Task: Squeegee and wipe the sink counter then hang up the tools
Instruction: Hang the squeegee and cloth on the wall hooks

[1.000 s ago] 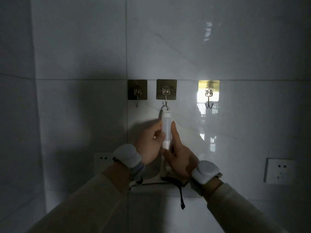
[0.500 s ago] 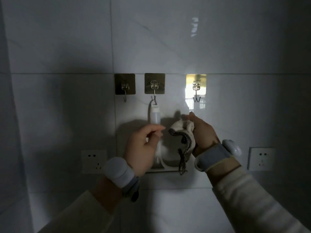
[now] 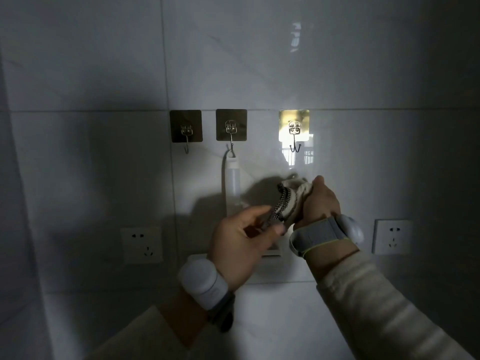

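Squeegee (image 3: 232,181) hangs on the middle hook (image 3: 231,141). My right hand (image 3: 320,201) grips the bunched cloth (image 3: 292,198); my left hand (image 3: 242,241) pinches its loop, which I judge goes on the right hook (image 3: 295,146) next.

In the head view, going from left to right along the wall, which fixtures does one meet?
Left socket → left hook → middle hook, holding the squeegee → right hook → right socket.
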A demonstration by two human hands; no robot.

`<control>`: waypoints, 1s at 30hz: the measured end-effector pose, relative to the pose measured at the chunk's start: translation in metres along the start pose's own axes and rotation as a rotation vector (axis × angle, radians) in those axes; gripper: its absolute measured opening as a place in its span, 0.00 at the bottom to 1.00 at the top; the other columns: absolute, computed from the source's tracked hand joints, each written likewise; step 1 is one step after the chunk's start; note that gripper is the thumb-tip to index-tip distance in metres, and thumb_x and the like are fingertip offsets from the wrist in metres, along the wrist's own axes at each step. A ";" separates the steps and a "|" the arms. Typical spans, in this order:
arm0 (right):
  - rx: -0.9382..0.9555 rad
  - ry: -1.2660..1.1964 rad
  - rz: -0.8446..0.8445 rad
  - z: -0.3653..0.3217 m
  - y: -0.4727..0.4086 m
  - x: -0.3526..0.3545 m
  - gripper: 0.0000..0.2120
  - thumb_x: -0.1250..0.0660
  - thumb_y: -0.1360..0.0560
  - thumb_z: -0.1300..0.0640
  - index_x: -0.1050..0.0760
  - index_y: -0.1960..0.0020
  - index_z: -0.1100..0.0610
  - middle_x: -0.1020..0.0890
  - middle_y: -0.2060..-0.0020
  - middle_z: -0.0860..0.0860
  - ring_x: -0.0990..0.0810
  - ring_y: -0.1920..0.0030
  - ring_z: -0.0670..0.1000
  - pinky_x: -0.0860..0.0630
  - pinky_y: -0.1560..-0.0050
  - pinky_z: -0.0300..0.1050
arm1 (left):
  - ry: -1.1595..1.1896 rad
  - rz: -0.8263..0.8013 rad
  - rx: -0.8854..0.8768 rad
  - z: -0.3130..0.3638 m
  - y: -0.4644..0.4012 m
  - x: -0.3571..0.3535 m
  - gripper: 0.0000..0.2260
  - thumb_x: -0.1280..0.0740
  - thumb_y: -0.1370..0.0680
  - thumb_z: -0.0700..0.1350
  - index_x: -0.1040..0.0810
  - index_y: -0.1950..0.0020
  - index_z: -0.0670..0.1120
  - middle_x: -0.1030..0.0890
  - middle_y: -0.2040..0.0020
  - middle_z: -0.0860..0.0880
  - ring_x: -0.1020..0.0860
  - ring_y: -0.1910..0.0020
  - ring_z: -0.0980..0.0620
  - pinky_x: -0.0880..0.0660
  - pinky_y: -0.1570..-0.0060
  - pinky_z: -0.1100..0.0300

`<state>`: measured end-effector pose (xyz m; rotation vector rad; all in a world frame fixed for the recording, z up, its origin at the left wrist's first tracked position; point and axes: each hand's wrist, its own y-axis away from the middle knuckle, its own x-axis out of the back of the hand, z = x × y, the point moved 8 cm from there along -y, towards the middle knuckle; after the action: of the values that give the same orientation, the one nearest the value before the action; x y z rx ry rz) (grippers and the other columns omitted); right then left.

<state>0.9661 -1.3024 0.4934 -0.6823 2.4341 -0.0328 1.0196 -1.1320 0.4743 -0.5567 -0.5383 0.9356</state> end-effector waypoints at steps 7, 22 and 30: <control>-0.048 -0.029 -0.005 0.022 -0.002 0.015 0.13 0.40 0.21 0.57 0.23 0.42 0.60 0.17 0.57 0.51 0.18 0.58 0.51 0.21 0.51 0.46 | 0.223 0.112 0.020 0.015 -0.029 0.015 0.07 0.29 0.27 0.36 0.17 0.59 0.47 0.16 0.69 0.51 0.20 0.72 0.55 0.20 0.65 0.65; 0.171 0.253 -0.592 -0.001 0.015 -0.005 0.08 0.31 0.26 0.62 0.20 0.48 0.64 0.17 0.62 0.48 0.21 0.63 0.38 0.28 0.65 0.26 | -0.271 -0.246 0.110 0.044 -0.089 -0.018 0.05 0.30 0.25 0.39 0.21 0.54 0.37 0.18 0.64 0.41 0.20 0.71 0.53 0.21 0.71 0.64; 0.246 0.243 -0.501 -0.004 0.008 -0.006 0.04 0.31 0.28 0.69 0.23 0.55 0.63 0.22 0.65 0.55 0.24 0.67 0.44 0.27 0.65 0.31 | -0.294 -0.323 0.168 0.043 -0.081 -0.023 0.04 0.36 0.22 0.36 0.23 0.52 0.37 0.20 0.62 0.43 0.21 0.67 0.50 0.22 0.71 0.65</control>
<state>0.9643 -1.2928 0.4985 -1.2080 2.3591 -0.6353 1.0284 -1.1818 0.5541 -0.1718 -0.7807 0.7471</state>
